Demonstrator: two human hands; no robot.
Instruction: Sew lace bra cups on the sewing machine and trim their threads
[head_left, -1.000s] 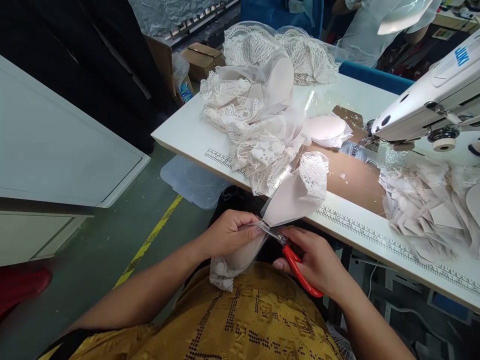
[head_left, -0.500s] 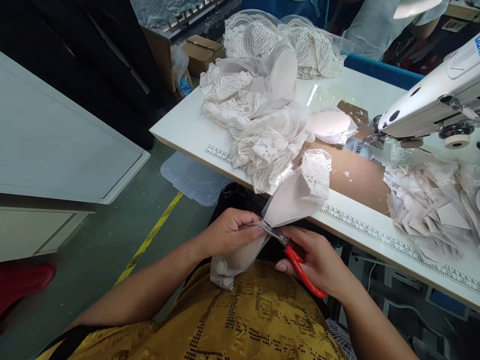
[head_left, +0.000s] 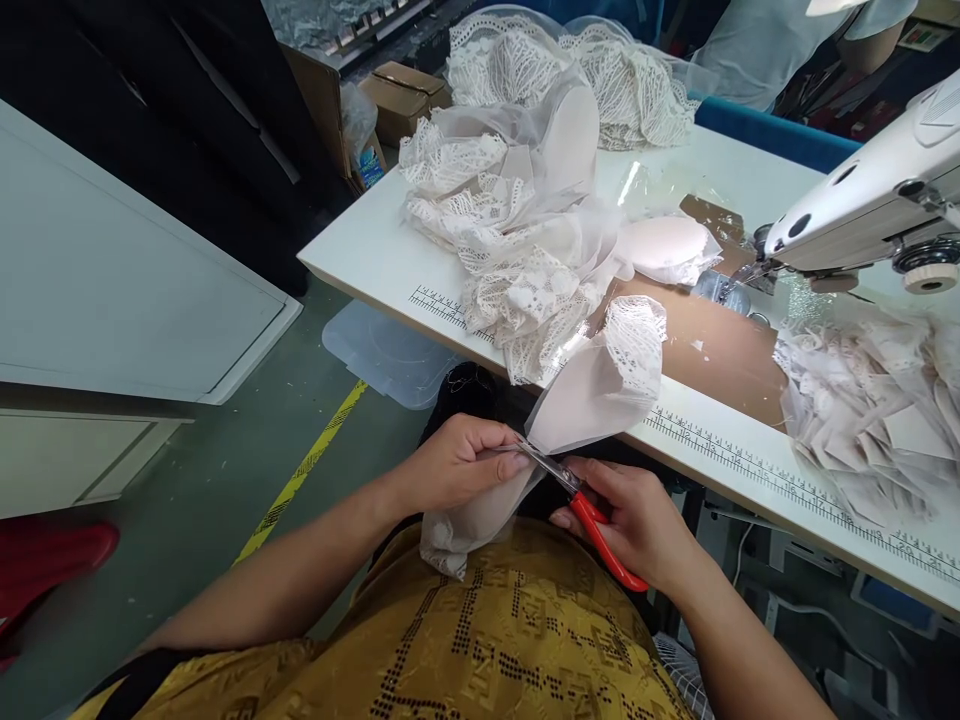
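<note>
left hand (head_left: 466,465): pinched tight on sheer, lace-trimmed fabric (head_left: 469,530)
right hand (head_left: 637,520): wrapped round scissors (head_left: 583,502) — smooth red handles, slim metal blades beside the left fingertips
pale cup (head_left: 589,395): smooth, rounded, lace-topped — at the edge of the white table (head_left: 352,250)

Left grip (head_left: 474,466), thumb (head_left: 508,467) and forefinger (head_left: 491,434) pinched; right grip (head_left: 634,515), fingers (head_left: 604,474) curled; left forearm (head_left: 300,580) and right forearm (head_left: 739,635) slanting inward, converging from below
</note>
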